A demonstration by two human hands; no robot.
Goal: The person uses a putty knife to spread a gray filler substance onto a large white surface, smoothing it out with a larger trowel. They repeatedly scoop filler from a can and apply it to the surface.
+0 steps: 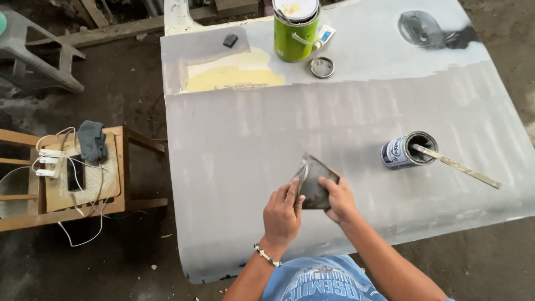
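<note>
Both hands' fingers pinch a dark scraper sheet [315, 183]: left hand [282, 214], right hand [340, 202]

The big panel [345, 139] looks like metal under matt grey primer, streaky, with 1 dull yellow filler patch [234, 75]. The 2 spreaders [315, 181] are thin, putty-smeared sheets (likely metal). The green can [295, 36] is glossy; the small can [404, 151] is shiny tin. The side table [83, 178] is bare, rough wood.

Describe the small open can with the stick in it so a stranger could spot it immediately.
On the large grey primed panel, look right of the person's hands. The small white-and-blue labelled metal can stands open there, with a long paint-crusted stirring stick leaning out. The taller green can holds no stick.
</note>
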